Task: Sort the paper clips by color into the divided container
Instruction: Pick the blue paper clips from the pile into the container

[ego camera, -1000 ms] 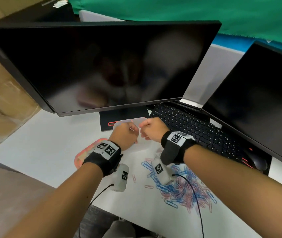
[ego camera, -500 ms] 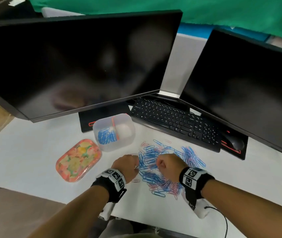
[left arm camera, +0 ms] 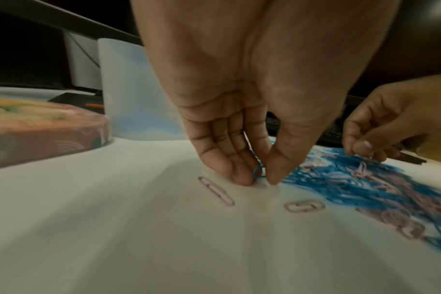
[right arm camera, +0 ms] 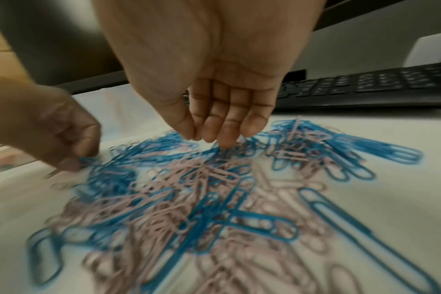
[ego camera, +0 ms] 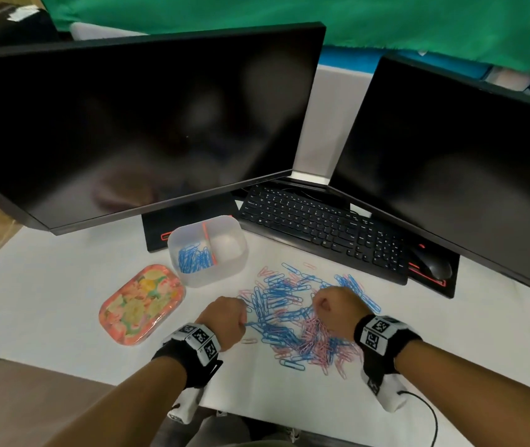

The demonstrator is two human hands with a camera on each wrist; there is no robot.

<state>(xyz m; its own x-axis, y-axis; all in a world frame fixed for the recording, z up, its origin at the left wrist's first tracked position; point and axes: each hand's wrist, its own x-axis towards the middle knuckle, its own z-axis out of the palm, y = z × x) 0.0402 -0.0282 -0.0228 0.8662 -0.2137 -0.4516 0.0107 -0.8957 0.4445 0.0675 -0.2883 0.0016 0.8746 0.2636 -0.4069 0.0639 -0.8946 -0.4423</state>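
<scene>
So we've got a big messy pile of paper clips (ego camera: 302, 321), blue and pink all tangled up, spread on the white worktop (ego camera: 63, 272) right in front of the black keyboard (ego camera: 321, 227). Our left hand (ego camera: 223, 321) is down at the left edge of the pile, thumb and fingers (left arm camera: 229, 163) pressed together and pinching a blue paper clip (left arm camera: 258, 172), fingertips touching the worktop. Two loose pink clips (left arm camera: 215, 191) lie just beside that hand, apart from the heap.

Our right hand (ego camera: 338, 308) is over the middle-right of the pile, fingers curled downward with the tips (right arm camera: 227, 129) bunched close together and dipping into the clips. The right wrist view is blurry, so we can't tell if it's actually got hold of one.

The divided container (ego camera: 207, 250), a translucent tub with an orange divider, sits behind and to the left of the pile, just in front of the left monitor (ego camera: 134, 124). Its left compartment has a bunch of blue clips (ego camera: 192, 258); we can't make out any clips in the right one. The floral lid (ego camera: 141, 304) lies flat just beside the tub on its left. There's a second monitor (ego camera: 451, 162) on the right with a black mouse (ego camera: 433, 267) under it.
</scene>
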